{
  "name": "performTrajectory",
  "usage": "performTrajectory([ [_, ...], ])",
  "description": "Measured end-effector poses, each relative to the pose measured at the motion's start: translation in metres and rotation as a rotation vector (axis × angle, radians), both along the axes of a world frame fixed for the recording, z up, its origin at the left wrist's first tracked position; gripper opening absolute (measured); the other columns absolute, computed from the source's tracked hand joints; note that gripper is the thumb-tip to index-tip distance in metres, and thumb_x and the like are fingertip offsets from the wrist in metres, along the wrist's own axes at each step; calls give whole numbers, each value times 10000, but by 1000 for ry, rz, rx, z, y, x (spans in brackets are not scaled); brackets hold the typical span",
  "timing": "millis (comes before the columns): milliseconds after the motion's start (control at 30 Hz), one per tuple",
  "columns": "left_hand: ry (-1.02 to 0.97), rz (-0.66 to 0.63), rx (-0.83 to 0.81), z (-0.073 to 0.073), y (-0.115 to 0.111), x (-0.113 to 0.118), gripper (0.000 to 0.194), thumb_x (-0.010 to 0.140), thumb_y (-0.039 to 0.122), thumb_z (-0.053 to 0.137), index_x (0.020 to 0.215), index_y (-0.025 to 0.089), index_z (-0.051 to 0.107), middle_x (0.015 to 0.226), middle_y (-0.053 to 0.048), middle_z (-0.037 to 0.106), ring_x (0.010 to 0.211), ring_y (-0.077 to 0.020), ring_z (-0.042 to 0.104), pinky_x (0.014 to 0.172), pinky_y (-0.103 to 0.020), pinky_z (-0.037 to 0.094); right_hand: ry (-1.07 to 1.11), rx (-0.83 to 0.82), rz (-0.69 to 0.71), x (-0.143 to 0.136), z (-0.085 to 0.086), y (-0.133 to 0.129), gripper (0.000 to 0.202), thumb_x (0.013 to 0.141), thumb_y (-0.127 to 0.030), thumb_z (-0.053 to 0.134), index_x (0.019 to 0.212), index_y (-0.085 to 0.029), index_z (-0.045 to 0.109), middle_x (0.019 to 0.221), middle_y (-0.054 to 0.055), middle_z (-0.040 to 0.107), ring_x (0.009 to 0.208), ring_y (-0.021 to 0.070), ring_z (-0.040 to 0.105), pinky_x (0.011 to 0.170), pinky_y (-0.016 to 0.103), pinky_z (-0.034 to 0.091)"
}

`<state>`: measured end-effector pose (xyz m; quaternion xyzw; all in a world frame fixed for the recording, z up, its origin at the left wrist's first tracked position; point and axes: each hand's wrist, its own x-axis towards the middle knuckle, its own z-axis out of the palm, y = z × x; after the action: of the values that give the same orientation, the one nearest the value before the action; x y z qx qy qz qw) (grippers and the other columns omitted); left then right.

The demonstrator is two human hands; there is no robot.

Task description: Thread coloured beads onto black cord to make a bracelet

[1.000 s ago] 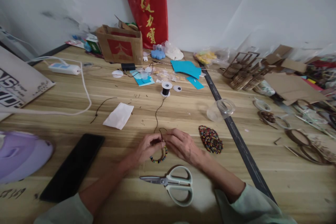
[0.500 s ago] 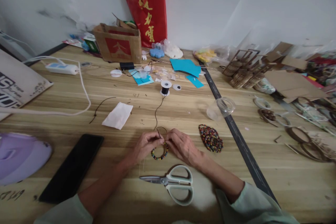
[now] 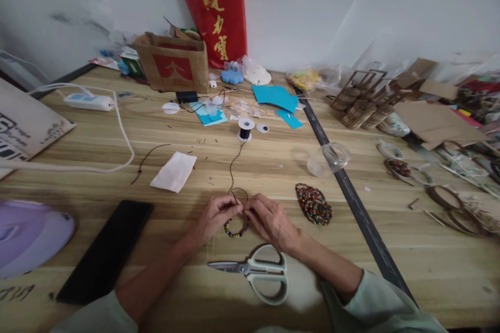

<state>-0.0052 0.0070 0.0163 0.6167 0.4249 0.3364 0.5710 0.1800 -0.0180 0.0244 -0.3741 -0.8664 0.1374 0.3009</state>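
Observation:
My left hand [image 3: 215, 217] and my right hand [image 3: 273, 221] meet at mid-table, fingertips pinched close together. Between them is a thin black cord [image 3: 231, 169], which loops up at the fingers and runs back to a white spool [image 3: 246, 129] wound with black. Just below the fingertips lies a ring of small multicoloured beads, a beaded bracelet [image 3: 236, 234], its top hidden by my fingers. Both hands are closed at the cord and the top of the bracelet. Scissors [image 3: 253, 269] with pale green handles lie nearer me, blades pointing left.
Coiled bead strings [image 3: 313, 204] lie right of my hands. To the left are a black phone [image 3: 105, 252], a white paper piece [image 3: 174, 171] and a purple object [image 3: 33, 237]. A clear round container [image 3: 330, 158] stands farther right. Behind are a cardboard box [image 3: 172, 65] and blue sheets [image 3: 274, 98].
The view has shifted very slightly. My hands stay pinched at the cord and bracelet, with only a tiny movement of the fingers.

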Motion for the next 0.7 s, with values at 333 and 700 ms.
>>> performTrajectory([
  [333,-18,29,-26,-4,0,2,216,717,354,652,654,153,604,618,-3,580,617,-137,516,613,-244,422,131,-141,3,-2,-1,-2,133,964,-188,416,937,-172,545,846,70,598,754,154,578,676,256,486],
  [700,-16,74,-15,-1,1,-1,154,664,287,677,663,146,617,653,-14,637,647,-140,573,648,-239,464,400,-527,-96,-2,5,4,156,903,-261,518,899,-141,618,763,23,615,688,119,550,624,215,425],
])
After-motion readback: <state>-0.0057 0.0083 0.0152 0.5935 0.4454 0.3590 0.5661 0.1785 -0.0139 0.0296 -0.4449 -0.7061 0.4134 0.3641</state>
